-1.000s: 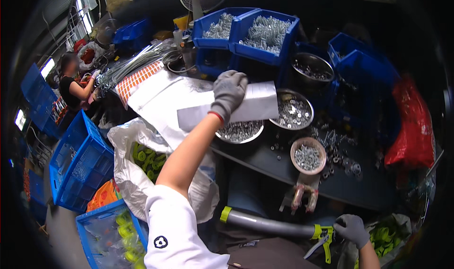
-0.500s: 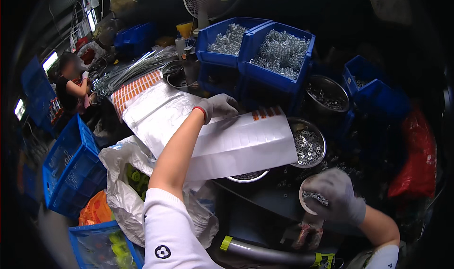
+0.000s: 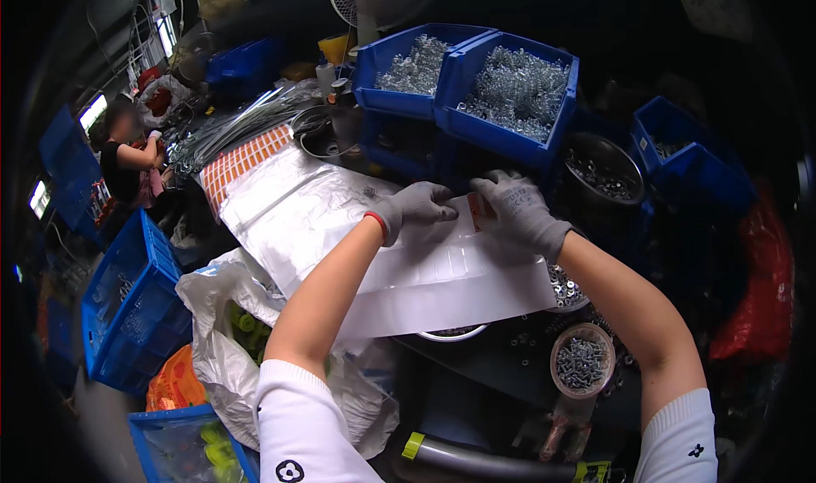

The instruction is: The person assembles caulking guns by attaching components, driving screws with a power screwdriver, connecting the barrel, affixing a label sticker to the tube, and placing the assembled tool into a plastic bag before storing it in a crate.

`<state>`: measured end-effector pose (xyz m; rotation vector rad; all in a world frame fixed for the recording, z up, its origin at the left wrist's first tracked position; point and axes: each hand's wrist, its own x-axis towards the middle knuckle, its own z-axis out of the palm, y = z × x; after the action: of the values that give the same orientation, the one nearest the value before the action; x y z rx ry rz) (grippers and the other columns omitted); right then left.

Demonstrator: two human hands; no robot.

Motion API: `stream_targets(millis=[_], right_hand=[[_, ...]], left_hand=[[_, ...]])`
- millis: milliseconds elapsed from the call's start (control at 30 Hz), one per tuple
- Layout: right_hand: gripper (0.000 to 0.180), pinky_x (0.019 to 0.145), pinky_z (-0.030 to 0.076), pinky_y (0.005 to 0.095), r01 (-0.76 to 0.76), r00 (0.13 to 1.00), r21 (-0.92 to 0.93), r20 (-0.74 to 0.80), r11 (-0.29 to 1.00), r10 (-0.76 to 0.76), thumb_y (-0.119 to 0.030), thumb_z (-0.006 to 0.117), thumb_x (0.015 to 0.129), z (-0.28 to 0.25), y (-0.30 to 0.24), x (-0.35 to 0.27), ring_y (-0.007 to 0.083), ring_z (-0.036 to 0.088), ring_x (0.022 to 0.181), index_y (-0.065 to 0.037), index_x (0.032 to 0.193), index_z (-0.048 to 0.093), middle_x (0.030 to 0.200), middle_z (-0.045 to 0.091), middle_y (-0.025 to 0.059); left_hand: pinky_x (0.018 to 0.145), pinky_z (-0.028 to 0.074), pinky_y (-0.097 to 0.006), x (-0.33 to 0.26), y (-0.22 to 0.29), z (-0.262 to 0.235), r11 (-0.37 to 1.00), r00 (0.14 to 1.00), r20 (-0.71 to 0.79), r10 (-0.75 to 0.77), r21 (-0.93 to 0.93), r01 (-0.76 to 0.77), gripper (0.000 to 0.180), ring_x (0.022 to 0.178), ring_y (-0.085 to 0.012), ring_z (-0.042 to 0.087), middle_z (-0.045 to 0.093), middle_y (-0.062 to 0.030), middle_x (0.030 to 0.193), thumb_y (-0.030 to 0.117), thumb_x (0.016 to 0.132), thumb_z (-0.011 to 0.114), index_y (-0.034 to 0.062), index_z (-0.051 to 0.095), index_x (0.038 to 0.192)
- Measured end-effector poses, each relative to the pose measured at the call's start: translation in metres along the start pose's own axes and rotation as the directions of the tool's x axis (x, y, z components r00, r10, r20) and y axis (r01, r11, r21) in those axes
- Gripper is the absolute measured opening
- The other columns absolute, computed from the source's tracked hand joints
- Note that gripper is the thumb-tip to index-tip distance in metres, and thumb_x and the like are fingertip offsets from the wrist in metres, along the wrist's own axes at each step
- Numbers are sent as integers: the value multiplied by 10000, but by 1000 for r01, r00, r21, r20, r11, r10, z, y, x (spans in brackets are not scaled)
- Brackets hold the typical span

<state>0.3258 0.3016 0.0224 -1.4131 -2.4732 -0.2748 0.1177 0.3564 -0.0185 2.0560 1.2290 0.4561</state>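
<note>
A long white sheet (image 3: 459,292) with a few orange labels (image 3: 481,211) at its far edge lies across the bench. My left hand (image 3: 416,207), in a grey glove, pinches the sheet's far edge just left of the labels. My right hand (image 3: 520,211), gloved too, is bent over the labels from the right, fingers curled; what its fingertips hold is hidden. Below my right forearm stands a round tub of small screws (image 3: 581,364). A metal bowl of washers (image 3: 565,288) is partly covered by the sheet and forearm.
Two blue bins of metal springs (image 3: 518,92) stand behind my hands. A steel bowl (image 3: 608,173) and a smaller blue bin (image 3: 680,156) are at right. White plastic bag (image 3: 208,305) and blue crate (image 3: 127,300) lie left. A grey tube (image 3: 484,462) lies in front. Another person (image 3: 132,156) sits far left.
My right hand has left the tub of screws and moved up and left to the labels. My left hand has shifted slightly right. The sheet has moved a little right.
</note>
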Motion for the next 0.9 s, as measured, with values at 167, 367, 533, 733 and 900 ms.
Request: stream_targets(millis=[167,367,533,733,900], right_hand=[[235,870,468,398,-15,999,-129,33,991,19,-211,646,791,-22,0,-4,260,589,1015,-115,1001,687,1021,635,69],[124,784,507,378,132,966,-436,-144,890,-213,-170,663,756,-33,-6,-40,214,596,861,-143,869,707,907,615,41],[93,673,505,345,171,913,-49,-367,984,-177,-46,684,707,-78,-31,-114,199,612,796,-68,792,655,880,624,73],[122,683,466,278,-388,885,861,250,328,392,45,669,699,-133,-95,-284,159,591,769,-30,784,623,855,628,82],[49,664,440,213,-820,342,545,713,-176,612,-35,628,821,-53,-140,-404,66,537,735,-3,848,603,845,600,32]], left_hand=[[809,473,-297,-17,41,-1,996,994,92,65,-69,-59,302,894,-131,589,662,-53,949,250,930,578,34,624,1136],[805,483,-314,-12,46,14,976,972,100,211,32,-215,298,888,-171,614,673,-96,958,246,924,577,33,627,1126],[943,467,-409,0,46,16,873,964,-190,186,481,-74,424,1057,-336,604,639,-188,1118,352,856,630,86,610,1185],[871,461,-384,-113,96,24,636,556,-368,745,643,-427,327,1013,-327,600,629,-168,1085,190,844,677,34,613,1123],[859,435,-447,-232,72,151,728,677,-285,678,384,-568,487,984,-308,553,578,-123,1080,123,637,748,68,617,1103]])
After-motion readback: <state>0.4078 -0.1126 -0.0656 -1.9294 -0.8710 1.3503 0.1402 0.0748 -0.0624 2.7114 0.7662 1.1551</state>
